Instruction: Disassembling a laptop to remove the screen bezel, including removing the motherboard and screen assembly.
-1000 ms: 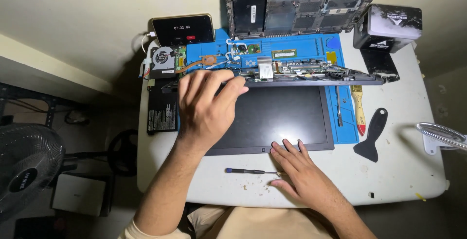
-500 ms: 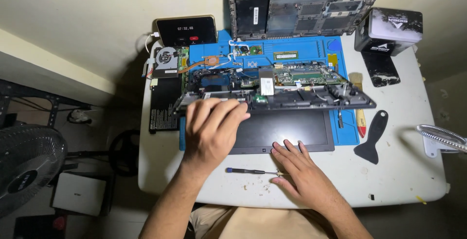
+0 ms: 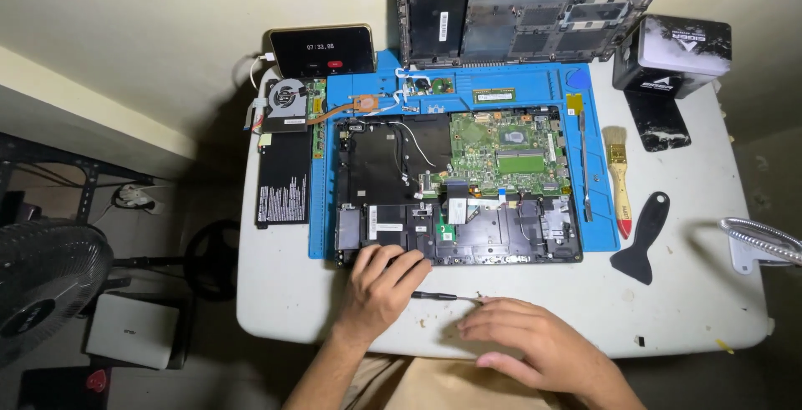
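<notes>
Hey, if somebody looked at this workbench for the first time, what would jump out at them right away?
First the opened black laptop base with its green circuit board, lying on a blue rubber work mat mid-table. Next the two bare hands at the near edge: the left hand rests on the base's front rim, the right hand lies flat on the white table beside a thin black screwdriver.

We see a blue mat, green board, black chassis, white worktop, red-tipped brush, black scraper.
</notes>
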